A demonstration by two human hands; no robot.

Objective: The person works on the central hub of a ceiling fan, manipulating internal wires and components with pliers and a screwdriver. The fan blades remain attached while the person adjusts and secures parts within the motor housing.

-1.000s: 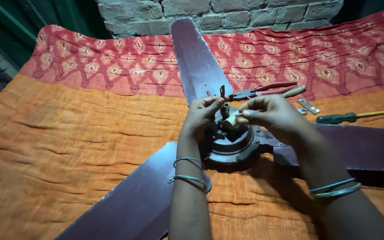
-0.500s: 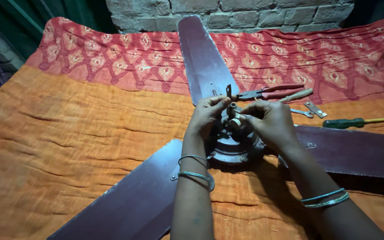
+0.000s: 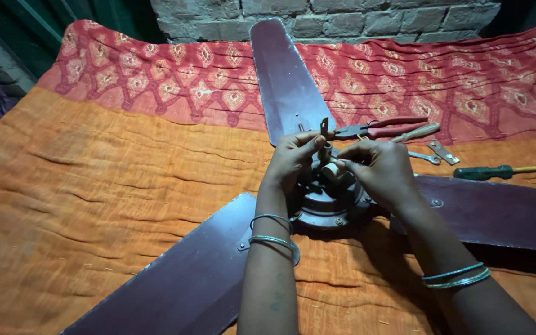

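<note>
- Ceiling fan motor hub (image 3: 325,208) lies flat on the orange cloth (image 3: 113,205), centre of view; three dark maroon blades (image 3: 286,80) radiate from it, one away from you toward the brick wall (image 3: 342,12), one to your near left, one to the right.
- Your left hand (image 3: 293,158) sits on the hub's left side, fingers curled shut around the short upright shaft (image 3: 326,151) at the hub's centre; thumb and forefinger pinch it near the top.
- Your right hand (image 3: 383,170) is on the hub's right side, fingers closed on a small pale cylindrical part (image 3: 332,172) just beside the shaft's base. Exact nature of that part: cannot tell.
- Red-handled pliers (image 3: 379,129) lie just beyond the hub, jaws toward the shaft; a wooden-handled tool (image 3: 418,131) and a small spanner (image 3: 425,157) beside them; a green-handled screwdriver (image 3: 497,171) farther right of the hub.
- Judgement: keep the left pinch steady so the shaft does not turn while the right works the small part.
- Judgement: hold wrists off the blades; the hub could rock on soft cloth.
- Judgement: small loose pieces could vanish into the cloth folds; keep them over the hub.
</note>
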